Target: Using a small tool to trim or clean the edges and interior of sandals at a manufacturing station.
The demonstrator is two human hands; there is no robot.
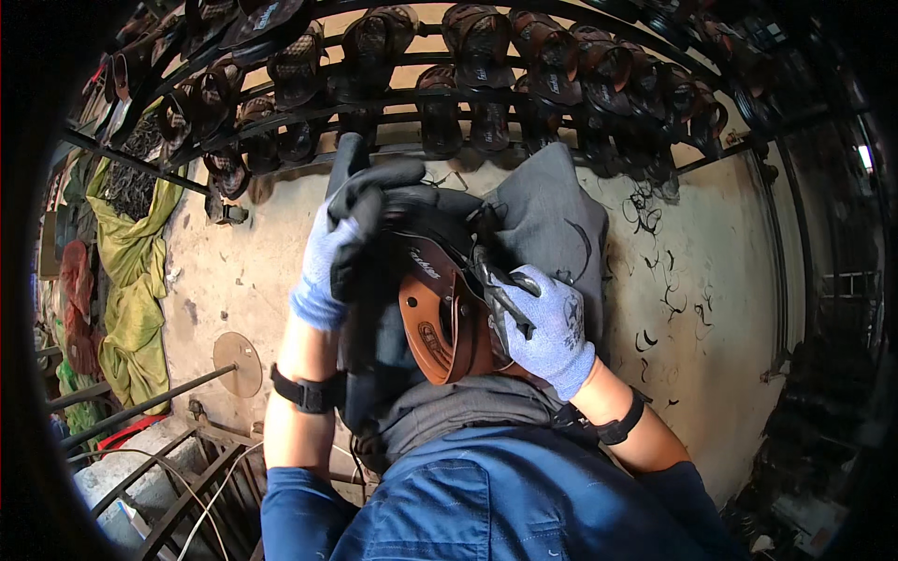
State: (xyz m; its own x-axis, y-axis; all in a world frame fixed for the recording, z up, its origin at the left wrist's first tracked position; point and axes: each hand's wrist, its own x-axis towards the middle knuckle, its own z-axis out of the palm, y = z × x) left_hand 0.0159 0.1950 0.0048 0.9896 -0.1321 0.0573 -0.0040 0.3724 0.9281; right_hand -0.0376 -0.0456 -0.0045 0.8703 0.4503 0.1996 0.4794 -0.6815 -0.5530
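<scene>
Brown leather sandal [440, 323] gripped by gloved hands [323, 257] [552, 327], sole curved.

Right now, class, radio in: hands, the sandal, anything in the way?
Left hand grips the sandal by its top. Right hand works scissors at its edge. Grey cloth lies beneath; nothing blocks.

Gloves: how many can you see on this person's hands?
2. One pale blue glove on the left hand, gripping the black upper edge of the brown sandal. The other on the right hand, holding scissors against the sandal. None elsewhere that I can make out.
</scene>
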